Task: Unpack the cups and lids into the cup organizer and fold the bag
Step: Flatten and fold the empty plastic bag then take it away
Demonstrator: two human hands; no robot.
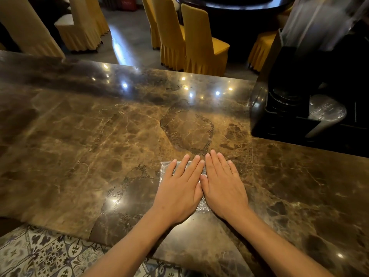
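Observation:
A folded clear plastic bag [166,166] lies flat on the brown marble counter [99,136] near its front edge. My left hand [179,190] and my right hand [223,186] rest palm-down side by side on it, fingers straight, covering most of it. At the far right stands the black cup organizer [283,108]. A tall stack of clear cups [319,23] rises from it, black lids [285,96] sit in one slot, and clear lids [327,112] lie in the slot beside them.
Yellow-covered chairs [199,41] and a dark round table [229,5] stand beyond the counter's far edge. Patterned floor tiles [40,254] show below the counter's front edge at the lower left.

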